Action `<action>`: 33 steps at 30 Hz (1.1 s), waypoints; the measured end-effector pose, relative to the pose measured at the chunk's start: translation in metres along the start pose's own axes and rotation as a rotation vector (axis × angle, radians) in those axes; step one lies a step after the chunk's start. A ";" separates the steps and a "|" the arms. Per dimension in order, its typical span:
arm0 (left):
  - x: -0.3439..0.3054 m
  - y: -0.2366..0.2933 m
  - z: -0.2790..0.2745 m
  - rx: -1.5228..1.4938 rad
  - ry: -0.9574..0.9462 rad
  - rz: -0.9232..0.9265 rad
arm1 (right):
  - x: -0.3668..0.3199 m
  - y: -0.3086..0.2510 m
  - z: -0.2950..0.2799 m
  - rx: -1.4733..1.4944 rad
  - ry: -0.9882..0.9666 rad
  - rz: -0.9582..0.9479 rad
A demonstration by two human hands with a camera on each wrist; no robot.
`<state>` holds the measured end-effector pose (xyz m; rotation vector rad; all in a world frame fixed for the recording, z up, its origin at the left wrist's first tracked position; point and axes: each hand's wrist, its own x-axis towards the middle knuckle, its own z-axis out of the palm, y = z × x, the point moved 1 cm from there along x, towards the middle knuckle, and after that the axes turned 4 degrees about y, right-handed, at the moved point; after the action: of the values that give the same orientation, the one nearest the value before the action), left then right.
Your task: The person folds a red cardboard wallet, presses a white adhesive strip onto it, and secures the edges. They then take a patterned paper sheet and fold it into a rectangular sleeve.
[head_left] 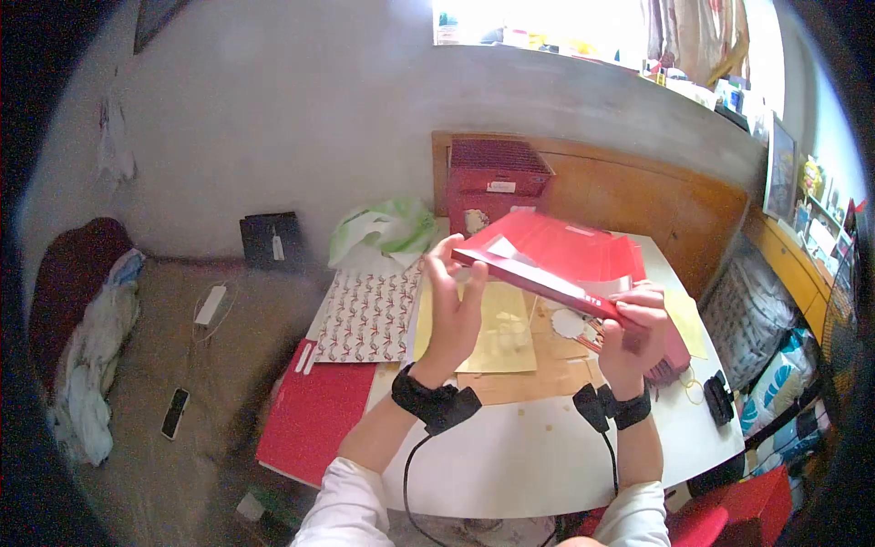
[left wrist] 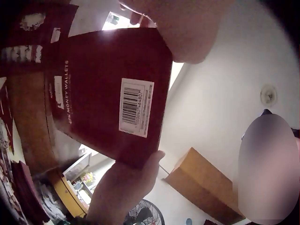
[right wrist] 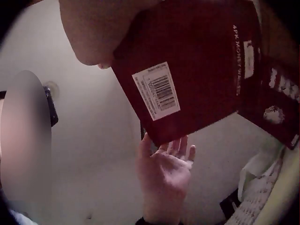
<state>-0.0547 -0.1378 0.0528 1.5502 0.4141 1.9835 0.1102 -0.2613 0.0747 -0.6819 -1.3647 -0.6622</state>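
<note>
Both hands hold a flat dark-red pack point(head_left: 538, 281) raised above the table. The left hand point(head_left: 456, 314) has its left end between thumb and fingers; the right hand point(head_left: 632, 333) grips the other end, fingers over the edge. Bright red sheets or envelopes show beyond its near edge in the head view. The pack's underside point(left wrist: 98, 93) bears a barcode label point(left wrist: 135, 107) and printed words, with the right hand point(left wrist: 124, 187) at its lower corner. In the right wrist view, the left hand point(right wrist: 166, 180) has extended fingers partly hidden behind the pack point(right wrist: 201, 70).
On the white table point(head_left: 501, 456) lie yellow sheets point(head_left: 497, 337), a patterned bag point(head_left: 369, 314), a red folder point(head_left: 319, 428) and a black object point(head_left: 718, 398). A dark-red box point(head_left: 497, 178) stands behind. A phone point(head_left: 176, 413) lies to the left.
</note>
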 end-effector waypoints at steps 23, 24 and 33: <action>-0.009 -0.016 0.003 -0.760 -0.024 -0.711 | -0.018 -0.006 0.036 -0.102 -0.601 -0.154; -0.008 -0.017 0.002 -0.759 -0.023 -0.710 | -0.018 -0.005 0.037 -0.100 -0.601 -0.154; -0.003 -0.024 -0.003 -0.719 -0.062 -0.610 | -0.001 0.006 0.015 -0.256 -0.404 -0.110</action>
<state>-0.0512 -0.1205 0.0359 0.8824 0.0963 1.3755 0.1053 -0.2459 0.0751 -0.9888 -1.7149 -0.8266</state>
